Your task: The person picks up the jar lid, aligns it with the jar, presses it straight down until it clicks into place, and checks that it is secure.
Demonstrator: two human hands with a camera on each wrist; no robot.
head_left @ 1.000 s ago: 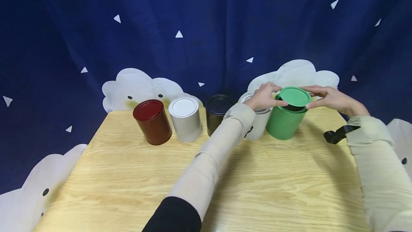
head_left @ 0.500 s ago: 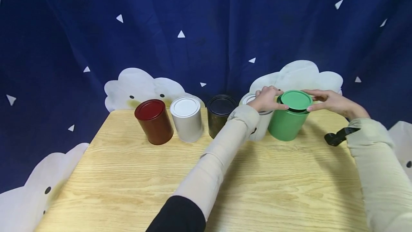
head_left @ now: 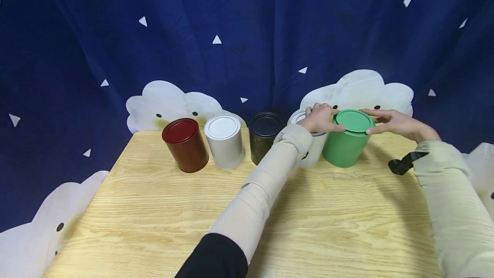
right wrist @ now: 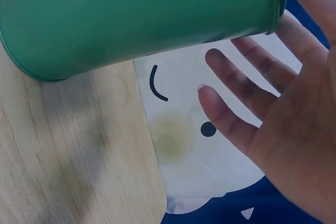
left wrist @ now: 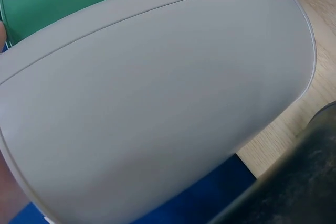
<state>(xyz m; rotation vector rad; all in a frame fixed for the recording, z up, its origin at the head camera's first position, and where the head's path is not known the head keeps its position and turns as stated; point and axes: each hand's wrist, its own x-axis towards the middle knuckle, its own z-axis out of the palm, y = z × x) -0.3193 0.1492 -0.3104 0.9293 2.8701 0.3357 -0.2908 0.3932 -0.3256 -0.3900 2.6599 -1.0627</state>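
A round green lid (head_left: 353,120) lies over the mouth of the green can (head_left: 344,151) at the right of the row, a thin dark gap showing along its front. My left hand (head_left: 319,119) holds the lid's left edge between thumb and forefinger, above a pale can (head_left: 313,151). At the opposite edge, my right hand (head_left: 399,124) grips the lid with thumb and forefinger. Its other fingers spread beside the can in the right wrist view, where the lid barely shows. The pale can's side (left wrist: 157,93) fills most of the left wrist view.
Left of the pale can stand a black can (head_left: 265,130), a white-lidded can (head_left: 223,143) and a dark red can (head_left: 186,147). All stand along the back of the wooden table (head_left: 154,218), before a blue curtain (head_left: 247,33). Black wrist gear (head_left: 401,165) hangs by the right cuff.
The green lid has come down toward the green can, narrowing the dark gap at its front. Both hands have stayed at its edges and lowered slightly with it.
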